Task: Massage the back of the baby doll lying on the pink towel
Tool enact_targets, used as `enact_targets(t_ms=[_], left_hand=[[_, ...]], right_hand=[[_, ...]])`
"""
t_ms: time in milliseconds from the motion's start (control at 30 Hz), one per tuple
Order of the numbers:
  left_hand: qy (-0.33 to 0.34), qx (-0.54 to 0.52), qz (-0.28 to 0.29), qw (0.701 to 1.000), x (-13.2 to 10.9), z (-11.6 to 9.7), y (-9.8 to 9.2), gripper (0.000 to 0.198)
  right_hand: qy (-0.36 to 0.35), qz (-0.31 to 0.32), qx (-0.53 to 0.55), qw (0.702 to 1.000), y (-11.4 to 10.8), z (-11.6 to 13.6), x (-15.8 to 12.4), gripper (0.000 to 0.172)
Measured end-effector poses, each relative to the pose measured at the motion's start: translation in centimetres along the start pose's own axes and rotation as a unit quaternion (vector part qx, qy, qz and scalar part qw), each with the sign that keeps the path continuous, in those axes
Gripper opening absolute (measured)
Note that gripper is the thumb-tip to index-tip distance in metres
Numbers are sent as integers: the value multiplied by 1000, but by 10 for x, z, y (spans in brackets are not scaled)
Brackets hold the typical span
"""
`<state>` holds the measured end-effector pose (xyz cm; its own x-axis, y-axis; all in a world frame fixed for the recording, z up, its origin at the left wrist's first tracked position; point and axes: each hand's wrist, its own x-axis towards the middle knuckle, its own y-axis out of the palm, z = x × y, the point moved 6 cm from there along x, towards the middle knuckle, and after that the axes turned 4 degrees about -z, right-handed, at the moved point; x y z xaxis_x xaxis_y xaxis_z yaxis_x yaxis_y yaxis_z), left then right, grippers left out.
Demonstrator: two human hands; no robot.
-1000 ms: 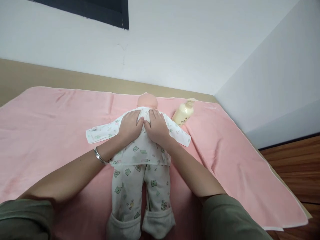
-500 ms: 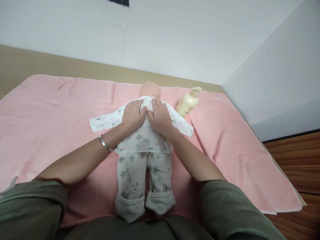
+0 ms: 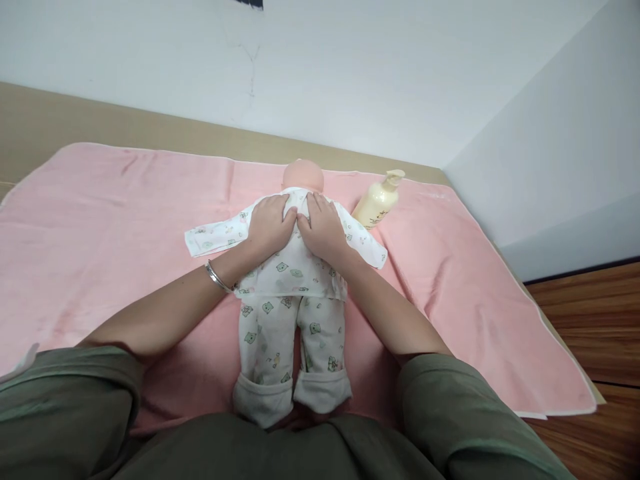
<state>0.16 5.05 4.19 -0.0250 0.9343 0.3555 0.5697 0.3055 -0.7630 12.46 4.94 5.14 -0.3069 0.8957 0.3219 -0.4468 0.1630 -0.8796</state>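
Where the pink towel (image 3: 100, 220) is spread, the doll (image 3: 293, 293) lies face down at its middle, head toward the wall. It wears a white top and trousers printed with small green bears, sleeves out, cuffs turned up. The left hand (image 3: 267, 227) and right hand (image 3: 325, 230) lie flat on its upper back, fingers pressed together, the 2 thumbs nearly meeting. A cream bottle (image 3: 377, 200) sits near the right sleeve.

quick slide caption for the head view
Left hand and right hand flat on the upper body of a clothed doll on a pink towel, pump bottle beside it.
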Motion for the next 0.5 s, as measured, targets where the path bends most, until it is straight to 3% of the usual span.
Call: enact_targets(t_ms=[500], left_hand=[[0, 9, -7, 1000, 2, 1, 2, 52]], right_hand=[[1, -7, -4, 1000, 0, -1, 1, 60]])
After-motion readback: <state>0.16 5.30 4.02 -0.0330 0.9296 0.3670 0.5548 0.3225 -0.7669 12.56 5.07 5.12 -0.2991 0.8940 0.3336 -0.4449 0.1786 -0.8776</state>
